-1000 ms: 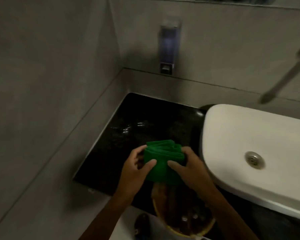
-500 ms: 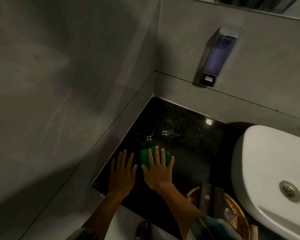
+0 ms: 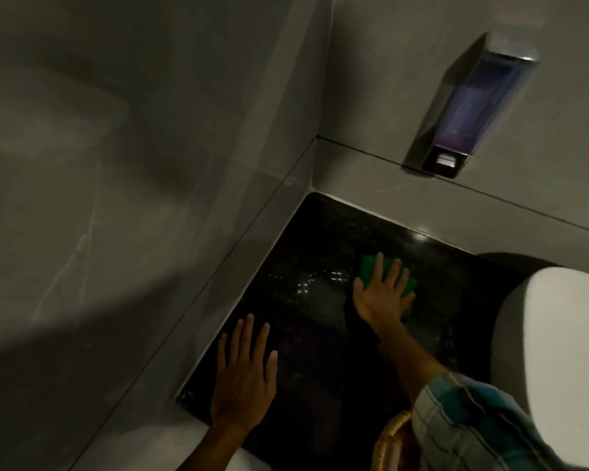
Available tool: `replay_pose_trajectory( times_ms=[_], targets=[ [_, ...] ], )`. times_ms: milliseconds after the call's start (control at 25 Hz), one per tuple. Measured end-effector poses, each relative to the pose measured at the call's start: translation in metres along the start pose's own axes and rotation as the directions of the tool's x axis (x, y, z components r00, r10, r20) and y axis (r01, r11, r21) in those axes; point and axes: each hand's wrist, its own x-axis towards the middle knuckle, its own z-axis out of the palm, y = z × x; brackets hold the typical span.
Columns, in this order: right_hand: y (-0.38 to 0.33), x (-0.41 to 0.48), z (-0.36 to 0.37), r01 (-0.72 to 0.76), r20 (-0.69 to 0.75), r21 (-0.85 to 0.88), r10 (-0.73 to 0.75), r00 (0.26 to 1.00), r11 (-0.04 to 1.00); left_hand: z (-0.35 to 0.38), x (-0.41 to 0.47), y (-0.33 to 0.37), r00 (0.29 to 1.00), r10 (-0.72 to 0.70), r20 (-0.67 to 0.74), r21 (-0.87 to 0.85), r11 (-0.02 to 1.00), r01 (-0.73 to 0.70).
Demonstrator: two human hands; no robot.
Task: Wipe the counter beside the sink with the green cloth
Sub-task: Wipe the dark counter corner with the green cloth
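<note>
The folded green cloth [image 3: 368,270] lies on the black stone counter [image 3: 323,239], toward the back and close to the white sink [image 3: 551,334]. My right hand [image 3: 383,295] presses flat on the cloth with fingers spread, covering most of it. My left hand [image 3: 244,375] rests flat on the counter near its front left corner, fingers apart, holding nothing. Wet glints show on the counter between the two hands.
Grey tiled walls close the counter on the left and at the back. A soap dispenser [image 3: 466,110] hangs on the back wall above the counter. A woven basket [image 3: 390,443] stands at the counter's front, by my right sleeve.
My right hand has slid the cloth away from me and to the right, toward the back wall and sink. My left hand has stayed flat near the front edge. The view has closed in on the corner.
</note>
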Motion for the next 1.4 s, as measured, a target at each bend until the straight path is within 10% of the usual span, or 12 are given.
replay_pose_trajectory(
  times_ms=[200,360,640,840,1000,1200,1400],
  targets=[
    [-0.078,-0.023,0.036,0.330,0.044,0.094,-0.335,0.941,0.939,0.000,0.002,-0.001,1.000,-0.014,0.000,0.012,1.000,0.014],
    [-0.080,-0.070,0.057,0.691,0.147,-0.187,-0.676,0.722,0.698,-0.001,0.001,-0.003,1.000,-0.009,-0.006,0.017,1.000,0.009],
    [0.036,0.002,0.007,0.272,-0.065,-0.206,-0.290,0.955,0.940,-0.001,0.000,-0.002,1.000,-0.009,-0.029,-0.010,1.000,0.009],
    [0.041,0.077,-0.038,-0.106,-0.118,0.087,0.116,0.986,0.991,-0.007,0.016,0.024,0.998,0.049,-0.046,-0.027,0.998,-0.050],
    [-0.004,0.046,-0.018,0.152,-0.029,-0.078,-0.155,0.988,0.985,-0.005,-0.003,0.034,0.995,0.088,-0.036,-0.029,0.996,-0.089],
    [-0.036,-0.048,0.046,0.585,0.095,-0.181,-0.578,0.811,0.791,0.001,-0.002,0.002,0.998,0.026,-0.057,-0.004,1.000,-0.026],
    [0.048,-0.016,0.004,0.024,-0.077,-0.070,-0.030,0.997,0.997,0.003,-0.001,-0.004,0.998,0.016,-0.066,-0.015,1.000,-0.017]
  ],
)
